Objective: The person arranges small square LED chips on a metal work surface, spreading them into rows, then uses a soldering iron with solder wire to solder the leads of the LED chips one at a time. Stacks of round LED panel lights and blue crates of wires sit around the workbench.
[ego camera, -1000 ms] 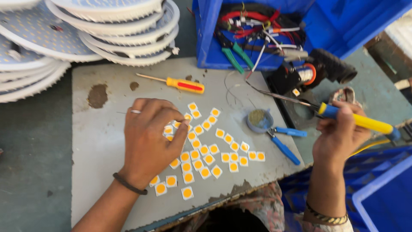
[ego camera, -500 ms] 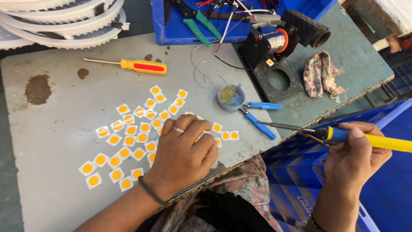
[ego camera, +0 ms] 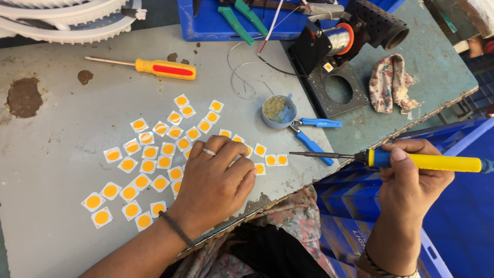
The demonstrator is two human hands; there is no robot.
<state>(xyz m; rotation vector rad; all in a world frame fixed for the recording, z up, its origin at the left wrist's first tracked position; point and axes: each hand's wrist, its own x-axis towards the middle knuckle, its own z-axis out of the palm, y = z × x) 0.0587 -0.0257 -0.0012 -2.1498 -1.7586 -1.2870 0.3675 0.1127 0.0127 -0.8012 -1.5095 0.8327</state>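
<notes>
Several small white square chips with orange round centres (ego camera: 149, 166) lie scattered on the grey table (ego camera: 62, 128). My left hand (ego camera: 216, 183) rests palm down on the near right part of that scatter, fingers curled over a few chips, a ring on one finger and a dark band at the wrist. My right hand (ego camera: 411, 183) is off the table's right edge and grips a yellow and blue soldering iron (ego camera: 427, 162). Its dark tip (ego camera: 301, 153) points left toward the chips, just short of them.
A yellow and red screwdriver (ego camera: 159, 68) lies at the back. A small round blue tin (ego camera: 278, 110) and blue-handled pliers (ego camera: 314, 136) sit right of the chips. Behind stand a black solder stand with spool (ego camera: 339, 56), a floral rag (ego camera: 391, 82), a blue tool bin (ego camera: 206, 25) and white ribbed discs (ego camera: 67, 20).
The view has shifted slightly, the table now looks nearer. My left hand stays on the chips. My right hand has levelled the soldering iron and brought its tip closer to the chips.
</notes>
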